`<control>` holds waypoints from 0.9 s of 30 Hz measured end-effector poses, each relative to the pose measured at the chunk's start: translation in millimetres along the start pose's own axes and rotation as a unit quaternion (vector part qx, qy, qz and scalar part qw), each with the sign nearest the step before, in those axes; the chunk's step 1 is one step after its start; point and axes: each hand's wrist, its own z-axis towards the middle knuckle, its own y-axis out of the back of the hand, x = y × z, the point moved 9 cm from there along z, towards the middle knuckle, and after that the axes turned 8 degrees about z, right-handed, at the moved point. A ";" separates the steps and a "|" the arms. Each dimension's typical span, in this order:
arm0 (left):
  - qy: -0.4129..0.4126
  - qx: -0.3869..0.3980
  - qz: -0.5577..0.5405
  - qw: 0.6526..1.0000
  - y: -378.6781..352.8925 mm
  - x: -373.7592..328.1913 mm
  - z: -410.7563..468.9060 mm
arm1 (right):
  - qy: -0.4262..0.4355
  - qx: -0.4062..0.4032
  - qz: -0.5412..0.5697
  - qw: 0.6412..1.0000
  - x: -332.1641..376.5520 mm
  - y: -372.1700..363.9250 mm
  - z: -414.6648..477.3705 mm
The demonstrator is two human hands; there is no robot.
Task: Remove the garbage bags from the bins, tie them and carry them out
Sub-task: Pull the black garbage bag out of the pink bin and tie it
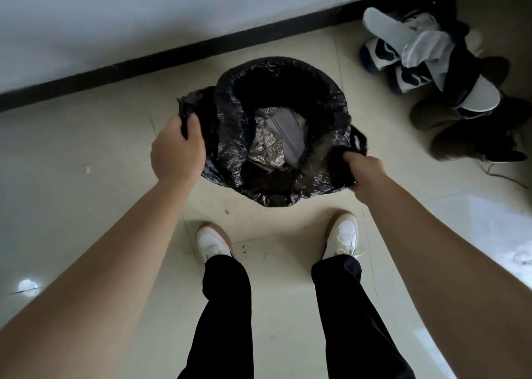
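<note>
Inside, garbage bag [230,105] holds crumpled foil [266,148]; left fingers [193,129], right fingers [350,158] grip it.

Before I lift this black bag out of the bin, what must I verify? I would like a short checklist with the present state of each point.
1. Left hand grips the left handle of the bag: ok.
2. Right hand grips the right handle: ok.
3. Far edge of the bag loosened: it looks stretched tight in a ring, not ok.
4. Contents below the opening: foil and paper lie low inside, ok.
5. Bag free of holes: cannot tell.
6. Pile of shoes at the right, apart from the bag: ok.
</note>
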 end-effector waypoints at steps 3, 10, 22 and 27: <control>0.048 -0.023 -0.106 0.993 -2.9 16.0 0.6 | 0.088 -0.059 -0.001 0.994 21.4 20.2 -4.8; -0.059 0.077 -0.264 0.960 15.0 -64.1 -25.8 | 0.301 0.141 -0.093 0.938 82.9 -32.9 -79.5; -0.020 -0.016 -0.143 0.989 82.7 -59.5 -39.4 | 0.410 0.027 -0.173 0.895 123.5 -22.9 -155.4; -0.039 -0.080 -0.231 0.969 122.1 -68.2 -39.3 | 0.541 0.005 -0.114 0.833 160.7 -10.9 -214.2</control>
